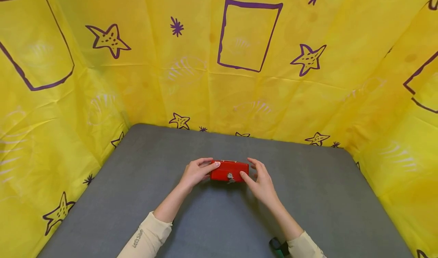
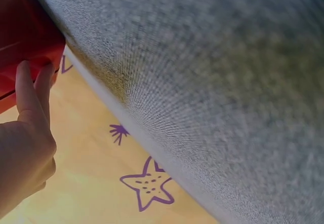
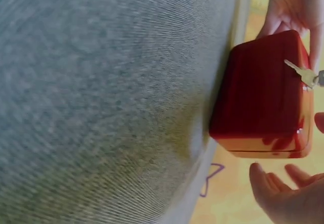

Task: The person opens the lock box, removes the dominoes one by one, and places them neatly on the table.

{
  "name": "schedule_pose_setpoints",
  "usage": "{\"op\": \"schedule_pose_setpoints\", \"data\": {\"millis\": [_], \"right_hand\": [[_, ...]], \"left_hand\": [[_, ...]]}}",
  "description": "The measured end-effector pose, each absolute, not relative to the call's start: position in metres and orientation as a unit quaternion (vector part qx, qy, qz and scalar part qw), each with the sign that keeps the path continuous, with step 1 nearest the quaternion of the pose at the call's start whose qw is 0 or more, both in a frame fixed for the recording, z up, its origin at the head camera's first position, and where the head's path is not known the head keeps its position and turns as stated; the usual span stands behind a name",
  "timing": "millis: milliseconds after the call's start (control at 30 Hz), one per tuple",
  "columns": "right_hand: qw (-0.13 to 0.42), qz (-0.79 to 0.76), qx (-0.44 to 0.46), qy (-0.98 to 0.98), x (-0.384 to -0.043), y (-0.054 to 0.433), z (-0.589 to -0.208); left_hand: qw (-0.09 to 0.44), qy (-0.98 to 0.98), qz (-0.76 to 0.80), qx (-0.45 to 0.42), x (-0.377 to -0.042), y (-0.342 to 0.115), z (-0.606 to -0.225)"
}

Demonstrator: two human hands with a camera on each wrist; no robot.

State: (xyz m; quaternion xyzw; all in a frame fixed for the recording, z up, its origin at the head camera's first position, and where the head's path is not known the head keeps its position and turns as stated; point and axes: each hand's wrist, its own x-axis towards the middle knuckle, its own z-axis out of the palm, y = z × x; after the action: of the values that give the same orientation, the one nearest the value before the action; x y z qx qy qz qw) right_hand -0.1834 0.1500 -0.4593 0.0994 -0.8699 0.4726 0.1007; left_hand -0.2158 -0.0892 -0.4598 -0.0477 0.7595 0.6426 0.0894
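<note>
A small red cash box [image 1: 227, 171] is over the grey table, its front towards me. Keys [image 1: 230, 177] hang from the lock on that front; one key [image 3: 304, 74] shows plainly in the right wrist view. My left hand [image 1: 196, 173] grips the box's left end, thumb on the front upper edge and fingers behind. In the left wrist view, fingers of this hand [image 2: 33, 127] press against the red end. My right hand [image 1: 261, 182] is around the right end, fingers spread. From the right wrist, its fingertips [image 3: 257, 171] stand a little apart from the box.
The grey table [image 1: 137, 212] stretches out on all sides of the box. Yellow cloth walls [image 1: 191, 90] with purple drawings stand along its back and sides. A dark strap [image 1: 278, 247] lies by the right sleeve.
</note>
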Motion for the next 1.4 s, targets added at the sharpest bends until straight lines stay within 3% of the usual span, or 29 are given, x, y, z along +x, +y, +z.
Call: {"op": "schedule_pose_setpoints", "data": {"millis": [133,267,1000,1400], "right_hand": [[0.023,0.495,0.054,-0.867,-0.185,0.151,-0.463],[-0.010,0.506,0.036,-0.862,-0.185,0.150,-0.466],[-0.040,0.480,0.064,-0.874,-0.177,0.154,-0.468],[-0.047,0.468,0.081,-0.879,-0.168,0.158,-0.471]], "left_hand": [[0.092,0.764,0.637,-0.050,-0.216,-0.090,-0.460],[0.095,0.765,0.636,-0.045,-0.215,-0.091,-0.461],[0.098,0.778,0.621,-0.021,-0.199,-0.095,-0.463],[0.109,0.791,0.601,0.036,-0.189,-0.101,-0.464]]}}
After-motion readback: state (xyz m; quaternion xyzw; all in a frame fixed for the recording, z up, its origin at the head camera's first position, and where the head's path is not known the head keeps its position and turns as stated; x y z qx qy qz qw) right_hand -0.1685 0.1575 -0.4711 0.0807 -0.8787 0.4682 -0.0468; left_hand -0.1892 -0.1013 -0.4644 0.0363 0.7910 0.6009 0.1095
